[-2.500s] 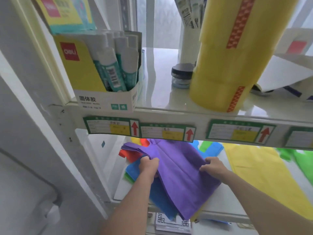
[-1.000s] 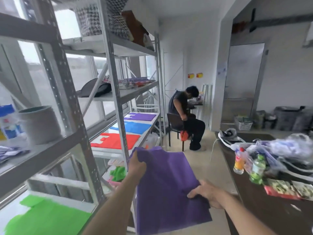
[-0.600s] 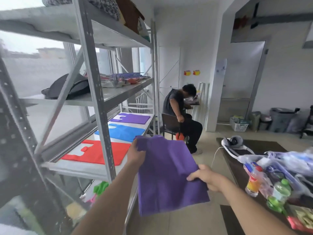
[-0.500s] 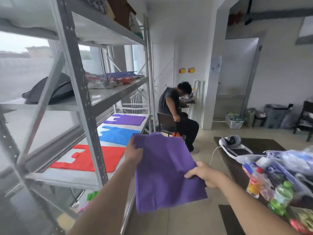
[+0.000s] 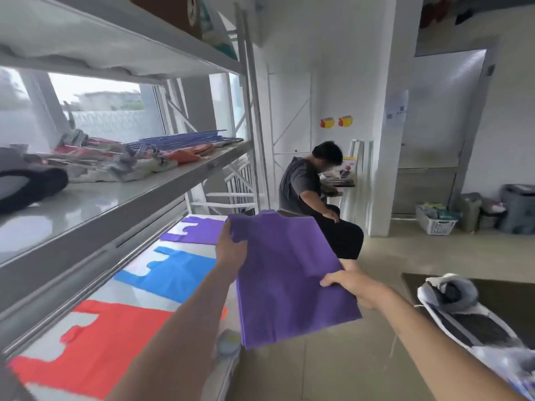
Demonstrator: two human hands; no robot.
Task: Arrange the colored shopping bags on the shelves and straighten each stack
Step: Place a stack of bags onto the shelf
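A purple bag (image 5: 292, 273) is held in the air beside the front edge of the lower shelf (image 5: 136, 287), carried flat between both hands. Its upper left corner is gripped by the left hand (image 5: 230, 250), with the fingers wrapped under the fabric; its right edge is pinched by the right hand (image 5: 351, 285), thumb on top and fingers beneath, though motion blur leaves the exact finger placement uncertain.

A short while ago this bag was being pulled out of a mixed pile on another shelf under a row of price labels. Since then it has been carried across the room, and over the last half second it has been brought closer to the sorted row. On the shelf three stacks are laid out by colour: a red stack (image 5: 95, 351) toward the near end, a blue stack (image 5: 173, 274) in the middle, and a purple stack (image 5: 197, 233) at the far end, just beyond the left hand.

The sorting step is therefore judged to be near its end for this bag: it should be laid on the purple stack and squared to the edges below it. The carried bag sags slightly at its lower corner, so it would probably need smoothing once set down. Another person (image 5: 312, 195) is seated beyond the far end of the shelf, clear of the path.
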